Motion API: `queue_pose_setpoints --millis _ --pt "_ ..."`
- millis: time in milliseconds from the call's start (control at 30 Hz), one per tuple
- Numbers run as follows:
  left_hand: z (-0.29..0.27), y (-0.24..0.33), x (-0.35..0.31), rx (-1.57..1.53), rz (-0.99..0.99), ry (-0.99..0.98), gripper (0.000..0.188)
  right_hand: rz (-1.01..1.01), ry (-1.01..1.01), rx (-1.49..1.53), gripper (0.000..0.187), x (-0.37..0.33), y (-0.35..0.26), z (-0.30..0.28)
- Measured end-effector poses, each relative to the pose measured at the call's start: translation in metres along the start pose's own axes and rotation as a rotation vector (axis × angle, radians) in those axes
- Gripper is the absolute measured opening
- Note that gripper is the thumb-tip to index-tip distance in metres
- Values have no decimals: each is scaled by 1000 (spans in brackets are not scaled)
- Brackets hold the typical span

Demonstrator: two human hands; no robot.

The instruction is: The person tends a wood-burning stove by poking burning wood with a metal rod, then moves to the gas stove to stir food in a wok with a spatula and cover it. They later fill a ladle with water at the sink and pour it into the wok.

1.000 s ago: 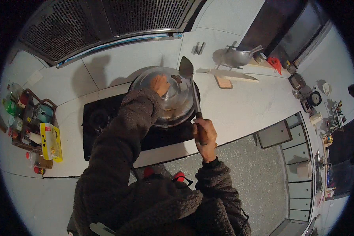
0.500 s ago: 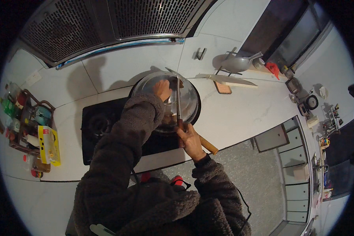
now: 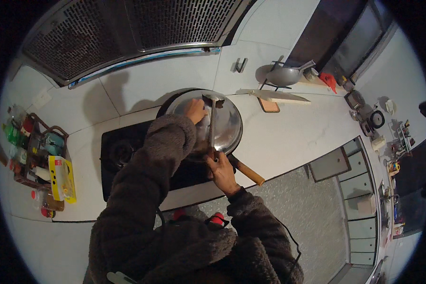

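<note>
Centre of the frame, a shiny metal lid (image 3: 227, 124) sits over a wooden-handled pan (image 3: 249, 173) on the black hob (image 3: 110, 165). The left hand (image 3: 195, 110) rests on the lid's upper left, fingers curled; whether they grip anything beneath, I cannot tell. Just below the lid, the right hand (image 3: 222, 175) is wrapped around the lower end of a long-handled ladle (image 3: 212, 125), whose head lies over the lid's top. Touching or hovering? Can't tell. Good technique here, I'd say: steady left hand, loose right wrist, ladle shaft clear of those left fingers.
</note>
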State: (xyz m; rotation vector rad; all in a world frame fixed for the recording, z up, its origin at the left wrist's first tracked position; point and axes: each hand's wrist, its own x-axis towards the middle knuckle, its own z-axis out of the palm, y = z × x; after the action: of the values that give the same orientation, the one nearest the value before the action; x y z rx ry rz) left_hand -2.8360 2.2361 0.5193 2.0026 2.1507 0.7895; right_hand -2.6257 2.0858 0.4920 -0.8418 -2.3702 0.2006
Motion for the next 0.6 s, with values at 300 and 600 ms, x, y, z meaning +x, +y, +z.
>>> queue_pose_setpoints --millis 300,600 --pt "-2 8 -4 38 -5 83 28 61 48 108 39 7 -13 14" --pt "14 -3 9 58 12 72 26 59 40 48 35 6 -16 29"
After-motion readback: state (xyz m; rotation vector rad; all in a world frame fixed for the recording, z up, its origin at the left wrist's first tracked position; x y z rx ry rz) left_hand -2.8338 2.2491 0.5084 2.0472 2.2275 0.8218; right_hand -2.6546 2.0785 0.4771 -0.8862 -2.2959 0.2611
